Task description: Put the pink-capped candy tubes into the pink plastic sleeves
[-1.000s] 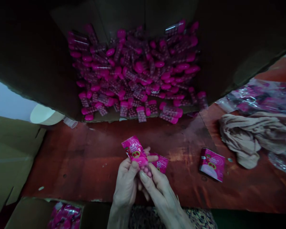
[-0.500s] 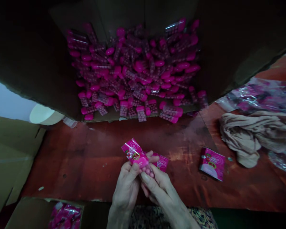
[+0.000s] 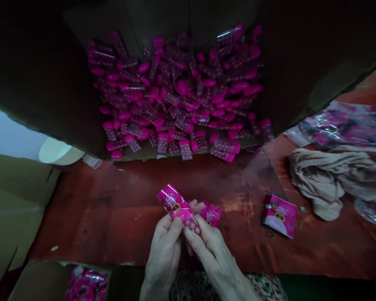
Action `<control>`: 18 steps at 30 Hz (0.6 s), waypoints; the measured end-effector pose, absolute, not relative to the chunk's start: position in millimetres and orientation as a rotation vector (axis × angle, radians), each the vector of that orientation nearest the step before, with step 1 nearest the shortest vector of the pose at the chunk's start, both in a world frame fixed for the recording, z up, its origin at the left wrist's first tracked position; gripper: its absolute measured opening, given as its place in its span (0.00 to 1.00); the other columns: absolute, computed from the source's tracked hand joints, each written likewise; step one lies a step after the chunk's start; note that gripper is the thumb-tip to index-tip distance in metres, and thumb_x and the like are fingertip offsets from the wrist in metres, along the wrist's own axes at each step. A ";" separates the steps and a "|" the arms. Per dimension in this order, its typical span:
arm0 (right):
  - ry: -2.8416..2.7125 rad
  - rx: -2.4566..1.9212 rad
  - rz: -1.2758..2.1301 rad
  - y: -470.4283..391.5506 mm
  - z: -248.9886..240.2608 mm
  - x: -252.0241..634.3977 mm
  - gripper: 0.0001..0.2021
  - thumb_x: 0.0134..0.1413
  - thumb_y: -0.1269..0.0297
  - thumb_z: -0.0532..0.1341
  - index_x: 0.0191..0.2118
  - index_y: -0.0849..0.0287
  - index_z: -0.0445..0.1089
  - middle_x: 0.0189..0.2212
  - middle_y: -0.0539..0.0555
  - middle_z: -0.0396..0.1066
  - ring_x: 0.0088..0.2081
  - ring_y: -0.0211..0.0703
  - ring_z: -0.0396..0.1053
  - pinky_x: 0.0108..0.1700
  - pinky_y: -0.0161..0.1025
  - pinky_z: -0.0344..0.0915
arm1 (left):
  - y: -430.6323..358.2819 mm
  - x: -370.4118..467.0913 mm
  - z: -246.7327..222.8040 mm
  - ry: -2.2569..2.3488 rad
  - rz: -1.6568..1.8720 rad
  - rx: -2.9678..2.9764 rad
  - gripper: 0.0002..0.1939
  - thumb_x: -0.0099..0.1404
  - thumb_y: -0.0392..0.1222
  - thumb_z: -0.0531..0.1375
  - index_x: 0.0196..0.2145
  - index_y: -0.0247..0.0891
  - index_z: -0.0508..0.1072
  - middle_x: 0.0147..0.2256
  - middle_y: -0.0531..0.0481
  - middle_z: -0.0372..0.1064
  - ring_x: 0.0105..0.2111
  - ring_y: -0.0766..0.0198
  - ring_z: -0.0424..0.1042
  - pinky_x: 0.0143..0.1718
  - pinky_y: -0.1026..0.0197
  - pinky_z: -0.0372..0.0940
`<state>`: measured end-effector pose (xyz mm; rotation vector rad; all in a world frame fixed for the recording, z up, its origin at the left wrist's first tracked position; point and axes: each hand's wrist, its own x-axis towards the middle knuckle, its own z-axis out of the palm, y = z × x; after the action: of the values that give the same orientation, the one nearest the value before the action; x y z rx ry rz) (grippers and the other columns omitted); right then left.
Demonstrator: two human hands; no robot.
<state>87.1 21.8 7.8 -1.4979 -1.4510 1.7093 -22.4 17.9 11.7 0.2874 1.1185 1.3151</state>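
Over the reddish counter (image 3: 97, 209), the left hand (image 3: 163, 253) and right hand (image 3: 218, 257) pinch a small beaded container (image 3: 192, 226) and its pink film (image 3: 174, 205), fingers closed. Probably light and slippery, film flimsy; best gripped by the container's firmer sides.

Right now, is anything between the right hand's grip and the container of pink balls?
Nothing visible is: the right hand grips the container directly, and the left hand holds it too. The other pink packet lies beyond the fingers, not between.

on the red bench (image 3: 97, 209), a box (image 3: 301, 83), pink wrappers (image 3: 280, 216) and a cloth (image 3: 327, 179) are set behind the front edge.
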 end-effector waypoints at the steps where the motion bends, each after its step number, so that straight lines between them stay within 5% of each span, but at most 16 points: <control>1: -1.476 -1.477 1.717 22.5 6.1 88.6 0.21 0.57 0.49 0.50 0.50 0.55 0.66 0.39 0.54 0.71 0.40 0.44 0.68 0.43 0.37 0.65 | 19.9 -26.6 12.0 1.137 1.380 0.299 0.16 0.57 0.45 0.59 0.43 0.36 0.74 0.41 0.41 0.73 0.38 0.59 0.71 0.37 0.61 0.65; 6: -1.617 -1.389 1.636 22.8 1.8 92.3 0.23 0.58 0.52 0.49 0.55 0.57 0.61 0.38 0.55 0.72 0.37 0.43 0.69 0.43 0.40 0.65 | 29.0 -57.6 17.5 1.422 1.651 0.493 0.13 0.53 0.39 0.63 0.38 0.40 0.74 0.42 0.47 0.72 0.44 0.61 0.68 0.46 0.63 0.61; 13: -1.642 -1.382 1.618 22.1 4.1 88.5 0.23 0.57 0.49 0.50 0.55 0.50 0.61 0.43 0.54 0.71 0.42 0.46 0.68 0.46 0.42 0.64 | 36.2 -84.5 16.8 1.532 1.515 0.749 0.05 0.49 0.35 0.65 0.27 0.37 0.75 0.30 0.49 0.73 0.33 0.62 0.70 0.36 0.64 0.63; 18: -1.654 -1.368 1.769 28.0 5.8 95.1 0.22 0.57 0.50 0.50 0.56 0.48 0.60 0.46 0.55 0.67 0.45 0.47 0.64 0.48 0.44 0.60 | 37.5 -89.2 19.6 1.388 1.220 1.018 0.07 0.56 0.41 0.60 0.28 0.36 0.78 0.37 0.42 0.72 0.42 0.54 0.66 0.45 0.57 0.58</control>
<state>95.1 28.0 5.8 -1.3679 -1.6543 1.7691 -89.2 37.5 19.6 1.0176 1.3883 1.2195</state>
